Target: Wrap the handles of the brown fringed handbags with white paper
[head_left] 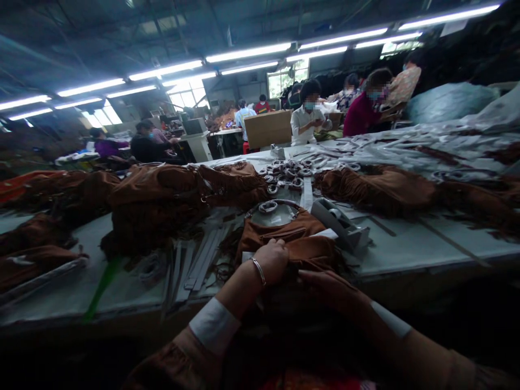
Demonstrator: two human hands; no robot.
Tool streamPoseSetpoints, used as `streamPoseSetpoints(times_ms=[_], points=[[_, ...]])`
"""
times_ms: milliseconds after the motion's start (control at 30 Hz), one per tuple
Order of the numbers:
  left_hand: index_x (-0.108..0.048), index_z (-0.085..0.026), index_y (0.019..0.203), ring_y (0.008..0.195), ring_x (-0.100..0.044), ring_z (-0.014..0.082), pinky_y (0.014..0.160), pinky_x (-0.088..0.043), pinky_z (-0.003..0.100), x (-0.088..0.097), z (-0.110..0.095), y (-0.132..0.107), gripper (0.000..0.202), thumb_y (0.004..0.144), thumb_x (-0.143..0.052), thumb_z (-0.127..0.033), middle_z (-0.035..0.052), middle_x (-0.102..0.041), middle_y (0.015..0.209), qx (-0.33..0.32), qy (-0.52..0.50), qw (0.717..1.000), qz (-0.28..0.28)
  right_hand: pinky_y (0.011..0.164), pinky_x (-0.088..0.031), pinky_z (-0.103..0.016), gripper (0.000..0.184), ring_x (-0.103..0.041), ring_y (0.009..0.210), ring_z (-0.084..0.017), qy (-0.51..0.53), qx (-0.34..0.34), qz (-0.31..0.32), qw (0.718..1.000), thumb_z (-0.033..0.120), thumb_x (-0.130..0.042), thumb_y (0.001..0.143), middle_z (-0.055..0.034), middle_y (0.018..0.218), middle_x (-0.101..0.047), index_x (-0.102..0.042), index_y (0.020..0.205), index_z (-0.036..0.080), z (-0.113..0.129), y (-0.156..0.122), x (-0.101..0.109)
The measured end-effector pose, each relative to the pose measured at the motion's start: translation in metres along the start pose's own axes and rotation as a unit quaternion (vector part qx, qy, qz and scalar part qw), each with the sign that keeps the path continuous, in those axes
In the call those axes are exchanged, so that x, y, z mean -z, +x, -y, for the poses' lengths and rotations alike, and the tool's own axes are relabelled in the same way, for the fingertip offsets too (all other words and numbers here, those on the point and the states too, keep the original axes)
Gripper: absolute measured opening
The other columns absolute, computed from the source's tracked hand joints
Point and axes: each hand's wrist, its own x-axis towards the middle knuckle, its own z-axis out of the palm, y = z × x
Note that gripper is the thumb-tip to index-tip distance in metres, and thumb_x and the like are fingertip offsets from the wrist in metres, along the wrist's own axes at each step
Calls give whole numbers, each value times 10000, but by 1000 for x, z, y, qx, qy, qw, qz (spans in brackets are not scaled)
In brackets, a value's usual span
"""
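1. Bare left hand (271,261) with silver bangle (258,272): fingers bent against the brown fringed handbag (305,250), grip hidden.
2. Bare right hand (330,287): fairly straight at its near edge; I cannot tell whether it grips.
3. Handbag lies on the pale flat worktable (410,246).

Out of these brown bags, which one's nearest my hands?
The brown bag beside the grey device, with your left hand on it; the left bag heap and right bag heap lie farther away.

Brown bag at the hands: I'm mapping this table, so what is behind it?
Behind the brown bag lies a pile of pale ring-shaped pieces. Anything low against its far side is covered.
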Motion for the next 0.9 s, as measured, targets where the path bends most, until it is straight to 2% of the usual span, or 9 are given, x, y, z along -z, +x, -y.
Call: streamPoseSetpoints(times_ms=[167,333,400,500,567,633,700,800,900], points=[[-640,-134,1046,996,-551,268,786,-542,360,-15,-7,-8,208,860,-553,-162,140,-609,1107,14,4,1000,-2,846,-524,-361,312,-659,824,-235,-249,29,-58,966,480,-652,808,-44,774,-731,-758,850,190,0,-15,39],[-633,-123,1076,1016,-540,283,766,-529,404,-39,-18,-12,221,926,-479,-170,151,-612,1121,39,7,999,0,701,-487,-332,187,-638,708,-225,-399,-10,-124,908,273,-563,747,-60,675,-709,-705,678,172,-22,-32,72],[-623,-115,1116,1025,-538,290,799,-513,432,-45,-20,-14,250,943,-493,-240,155,-610,1129,48,6,999,-4,687,-463,-342,163,-655,721,-245,-536,-23,-140,832,203,-548,759,-93,725,-722,-695,698,170,-17,-45,82],[-583,-123,1224,1062,-528,299,879,-477,463,-51,-19,-19,461,915,-569,-464,151,-596,1178,50,-1,999,-19,646,-439,-345,212,-668,704,-256,-728,-9,-178,662,157,-486,862,-130,794,-714,-689,803,170,13,-58,78],[-565,-130,1267,1082,-523,306,911,-455,470,-56,-18,-20,621,856,-606,-594,148,-591,1197,54,-11,998,-39,663,-451,-345,228,-667,741,-252,-767,49,-209,605,133,-459,893,-133,835,-697,-680,849,168,35,-55,59],[-570,-130,1271,1090,-521,312,921,-441,473,-61,-18,-21,707,811,-617,-666,147,-594,1193,66,-24,995,-68,784,-484,-367,226,-662,900,-265,-759,147,-198,602,141,-473,904,-139,966,-700,-691,958,163,45,-41,30],[-592,-141,1251,1093,-520,314,935,-428,477,-67,-19,-21,697,805,-614,-676,140,-599,1184,80,-38,992,-95,954,-467,-404,297,-612,1111,-282,-722,234,-131,638,219,-533,917,-138,1205,-677,-668,1177,173,36,-18,1],[-623,-188,1226,1099,-521,304,972,-403,487,-74,-22,-24,564,839,-614,-599,119,-605,1189,103,-61,985,-124,1057,-422,-462,437,-546,1239,-324,-704,245,-88,660,224,-589,893,-162,1338,-635,-615,1316,119,1,14,-24],[-616,-240,1257,1103,-530,298,1013,-373,531,-75,-23,-29,465,877,-604,-509,100,-613,1200,130,-79,978,-144,1087,-400,-472,430,-520,1283,-333,-716,236,-79,652,159,-550,914,-183,1370,-621,-609,1330,69,-25,30,-24]])
